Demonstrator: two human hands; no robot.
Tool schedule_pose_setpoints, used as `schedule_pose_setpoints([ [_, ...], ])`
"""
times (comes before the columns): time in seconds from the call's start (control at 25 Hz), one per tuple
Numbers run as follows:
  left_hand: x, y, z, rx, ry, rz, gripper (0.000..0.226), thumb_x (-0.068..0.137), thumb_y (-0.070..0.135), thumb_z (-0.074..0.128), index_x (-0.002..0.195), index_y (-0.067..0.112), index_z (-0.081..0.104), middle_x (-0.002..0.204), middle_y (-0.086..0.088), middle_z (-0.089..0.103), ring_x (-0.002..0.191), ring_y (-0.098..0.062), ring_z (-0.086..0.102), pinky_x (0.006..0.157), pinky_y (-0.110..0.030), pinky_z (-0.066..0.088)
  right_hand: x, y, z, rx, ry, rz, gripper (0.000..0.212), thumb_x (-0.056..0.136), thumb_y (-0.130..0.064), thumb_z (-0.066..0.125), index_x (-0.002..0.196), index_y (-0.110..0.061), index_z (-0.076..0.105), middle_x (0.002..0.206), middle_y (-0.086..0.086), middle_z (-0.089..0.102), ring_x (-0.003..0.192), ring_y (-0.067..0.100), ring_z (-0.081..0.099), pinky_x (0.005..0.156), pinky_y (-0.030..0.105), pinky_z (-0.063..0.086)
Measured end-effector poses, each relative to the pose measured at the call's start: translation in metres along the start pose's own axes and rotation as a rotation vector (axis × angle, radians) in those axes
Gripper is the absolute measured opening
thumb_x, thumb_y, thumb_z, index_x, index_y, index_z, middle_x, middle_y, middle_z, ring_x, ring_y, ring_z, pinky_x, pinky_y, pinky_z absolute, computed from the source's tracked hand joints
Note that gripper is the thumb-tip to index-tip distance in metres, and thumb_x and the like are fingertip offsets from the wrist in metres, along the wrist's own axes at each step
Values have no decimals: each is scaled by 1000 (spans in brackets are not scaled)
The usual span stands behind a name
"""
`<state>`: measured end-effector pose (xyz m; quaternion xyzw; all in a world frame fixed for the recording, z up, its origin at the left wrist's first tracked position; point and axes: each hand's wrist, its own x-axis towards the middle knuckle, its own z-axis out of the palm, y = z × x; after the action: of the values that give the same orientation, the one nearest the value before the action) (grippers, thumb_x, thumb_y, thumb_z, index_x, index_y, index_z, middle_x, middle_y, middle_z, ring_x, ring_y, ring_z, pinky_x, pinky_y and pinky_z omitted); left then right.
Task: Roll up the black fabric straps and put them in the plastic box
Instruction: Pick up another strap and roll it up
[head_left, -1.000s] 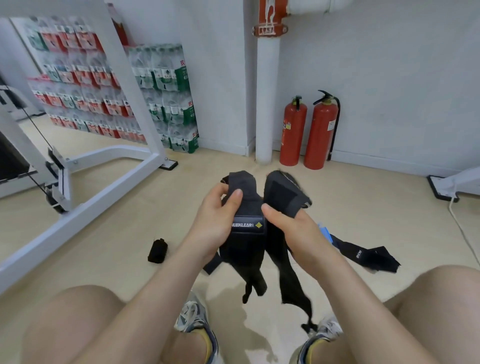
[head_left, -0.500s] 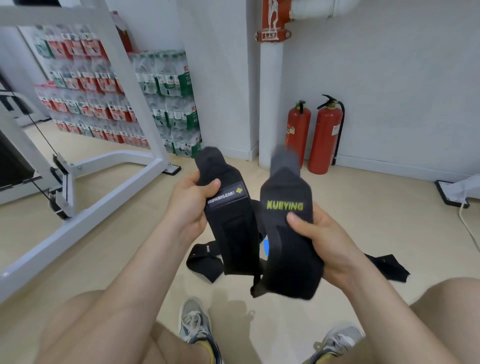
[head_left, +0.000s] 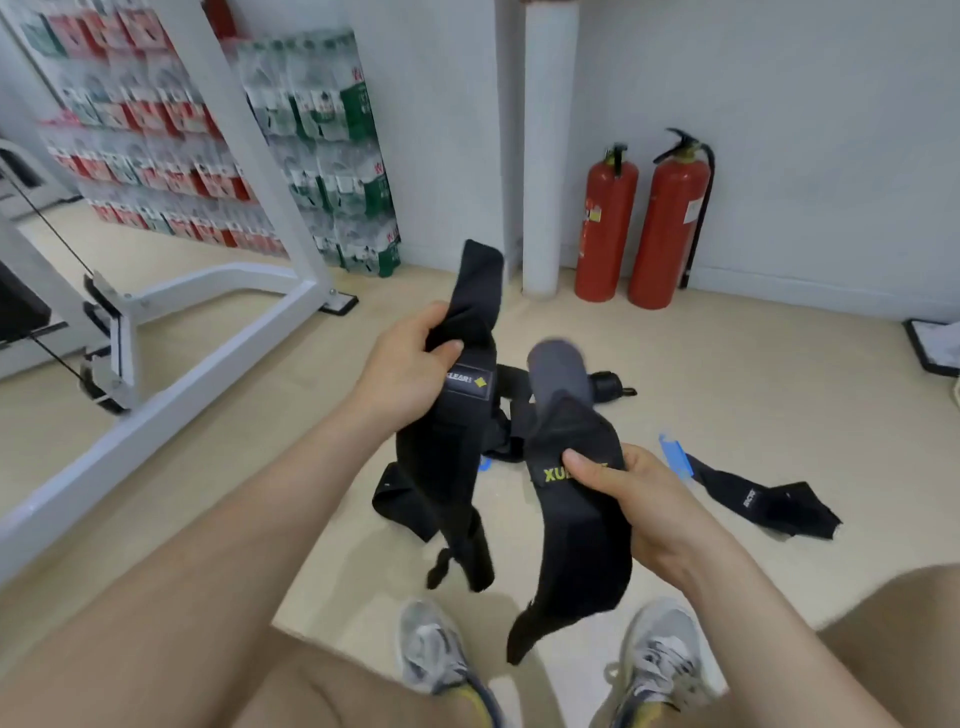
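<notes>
My left hand grips a black strap with a white-lettered label; its top stands up above my fingers and its tail hangs down. My right hand pinches a second black strap with yellow lettering, thumb over the print, its upper end blurred. More black straps lie on the floor: a loose heap behind the held ones, one flat strap to the right, and a rolled one farther back. A blue piece shows on the floor. No plastic box is in sight.
A white gym machine frame runs along the left. Two red fire extinguishers stand by the white pillar. Packs of bottled water are stacked against the wall. My knees and grey shoes fill the bottom.
Both hands have moved apart and the straps now hang separately. The left strap is raised and turned, the right one lowered; the view has tilted down.
</notes>
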<state>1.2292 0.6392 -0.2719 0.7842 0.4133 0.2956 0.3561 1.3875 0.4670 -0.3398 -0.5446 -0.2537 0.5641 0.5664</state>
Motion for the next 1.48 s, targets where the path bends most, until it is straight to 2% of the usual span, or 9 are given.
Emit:
schedule_pose_setpoints([
  [0.32,120,-161,84,661,-271,-105,60,81,-3,51,138,16,46,132,-12,46,120,-32,48,97,-38,42,135,86,-18,-364,287,161,56,93,-10,61,133,-43,41,95,-1,67,84,21,68,70,25,54],
  [0.52,151,-279,234,747,-638,-1,64,86,20,66,142,10,38,143,-10,43,132,-30,42,103,-40,43,210,140,-42,-499,338,156,42,95,-3,52,101,-42,66,105,-21,67,101,1,63,89,15,49],
  [0.6,166,-312,281,548,-574,-1,77,87,16,63,152,12,22,152,-10,35,138,-29,37,109,-42,39,234,155,-50,-462,315,190,38,94,-7,56,105,-41,68,109,-17,69,104,1,64,93,17,50],
  [0.76,196,-307,283,-457,-50,-534,28,96,8,53,120,14,64,104,2,71,100,-22,66,83,-32,54,273,159,-66,-230,332,377,19,90,-37,66,107,-32,75,106,-10,74,104,9,67,99,35,52],
  [0.92,172,-289,222,-1099,185,-934,20,98,12,51,107,13,69,88,-6,75,70,-15,73,57,-24,56,301,145,-56,113,272,540,69,62,-82,58,112,-36,65,111,-13,70,103,9,65,96,45,52],
  [1.04,136,-316,195,-457,-197,-1047,28,106,13,36,125,4,54,107,-11,61,92,-19,66,68,-20,44,319,143,-37,301,207,496,62,59,-76,59,106,-37,69,102,-18,75,98,3,67,83,36,54],
  [1.12,120,-315,181,155,-746,-875,20,104,27,42,107,12,55,93,-1,53,88,-13,52,81,-20,41,327,154,-29,337,187,472,48,74,-63,64,110,-31,71,104,-12,76,102,9,69,89,38,54],
  [1.28,95,-300,167,-423,-40,-980,22,102,4,43,98,10,64,59,-11,59,45,3,57,50,-6,42,343,169,-28,89,513,300,22,90,-30,71,97,-9,73,94,7,77,90,22,74,81,37,60],
  [1.48,64,-337,130,120,-263,-767,33,95,9,48,88,31,71,64,9,68,64,-12,64,66,-34,53,361,144,-50,-370,715,6,37,90,-26,67,59,-12,53,59,-1,54,60,18,53,60,30,45],
])
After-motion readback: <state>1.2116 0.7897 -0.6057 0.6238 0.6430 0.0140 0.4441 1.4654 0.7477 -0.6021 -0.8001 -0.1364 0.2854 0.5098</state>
